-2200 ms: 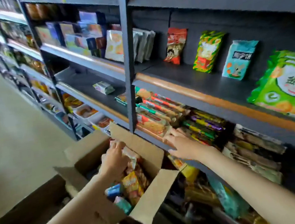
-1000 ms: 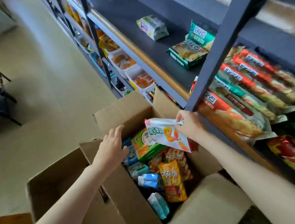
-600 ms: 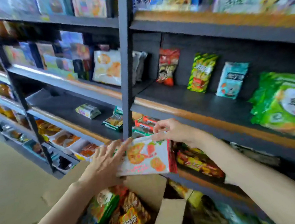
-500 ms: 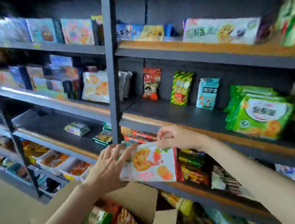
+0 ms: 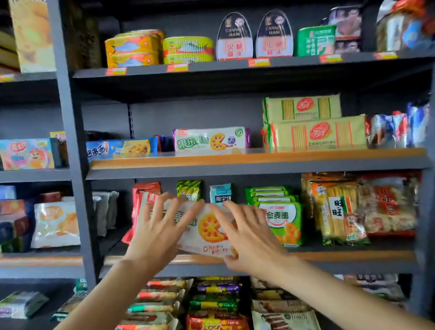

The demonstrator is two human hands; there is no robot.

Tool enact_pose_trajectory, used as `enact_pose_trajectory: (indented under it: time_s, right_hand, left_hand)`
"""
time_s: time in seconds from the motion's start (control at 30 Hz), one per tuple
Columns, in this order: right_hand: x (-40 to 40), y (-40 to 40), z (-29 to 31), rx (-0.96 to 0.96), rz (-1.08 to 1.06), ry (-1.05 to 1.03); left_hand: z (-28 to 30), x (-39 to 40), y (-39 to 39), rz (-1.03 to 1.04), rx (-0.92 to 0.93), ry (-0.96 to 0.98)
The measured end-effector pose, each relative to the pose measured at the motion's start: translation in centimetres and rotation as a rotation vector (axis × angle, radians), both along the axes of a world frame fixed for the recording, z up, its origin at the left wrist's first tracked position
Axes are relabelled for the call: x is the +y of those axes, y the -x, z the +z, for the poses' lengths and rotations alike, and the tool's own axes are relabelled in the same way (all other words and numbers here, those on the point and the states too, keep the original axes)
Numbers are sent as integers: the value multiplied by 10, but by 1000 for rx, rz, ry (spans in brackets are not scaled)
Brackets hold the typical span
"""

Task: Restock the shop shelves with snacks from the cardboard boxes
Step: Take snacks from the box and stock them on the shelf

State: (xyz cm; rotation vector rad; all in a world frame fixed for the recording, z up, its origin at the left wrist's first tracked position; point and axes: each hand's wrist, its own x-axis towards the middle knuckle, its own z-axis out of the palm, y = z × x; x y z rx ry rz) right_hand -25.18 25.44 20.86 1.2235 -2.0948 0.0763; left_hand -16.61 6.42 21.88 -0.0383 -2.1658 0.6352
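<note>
- White biscuit pack (image 5: 205, 234) w/ orange round-cracker print stood at the front of the middle shelf (image 5: 329, 256), bottom edge at or just over the wooden lip, face toward the camera, a bit tilted.
- Long axis ran left-right along the shelf edge, right end dipping slightly.
- Left hand (image 5: 159, 234) lay flat on the pack's left half, fingers straight and fanned, pressing, not curled round anything.
- Right hand (image 5: 249, 240) was on the pack's right half, fingers straight over the face; thumb seemed tucked at the bottom right corner, but blur meant couldn't tell if it pinched. Read as released, flat contact.
- Both hands were abt equally near; pack sat directly ahead of the palms, between them and the shelf's back wall. Any push would go straight back, into the gap betw the red bag (image 5: 144, 200) on the left and the green cracker packs (image 5: 281, 214) on the right.
- Yellow-green bag (image 5: 189, 191) and teal pouch (image 5: 221, 193) stood behind it, partly hidden.
- Vs 0.5 s ago: pack then hung below the shelf lip, right hand pinching its top edge, left fingers under the left end. It had since gone up onto the shelf, both hands flattened on its face, and the box had dropped out of view.
</note>
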Motion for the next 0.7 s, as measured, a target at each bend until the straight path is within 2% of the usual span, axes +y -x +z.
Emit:
enact_pose_trajectory:
  time_s: [0.17,0.23,0.3,0.4,0.5,0.7]
  right_hand:
    - [6,39,94,387,-37,151]
    - [6,58,134,488,-101,155]
    - [4,76,165,538,-170,125]
    - [-8,96,193,507,-281,-6]
    - [-29,123,201,481,-311,-131]
    - [-64,169,206,278,-263,-274]
  left_hand:
    - [73,3,17,-79,141,-60]
    - [91,-4,20,-77,185,-118]
    - [96,-14,24,8,188,-182]
    - [97,-27,35,139,105,-275]
    - [106,-30,54,183,106,-340]
    - [111,-44,99,193,117,-204]
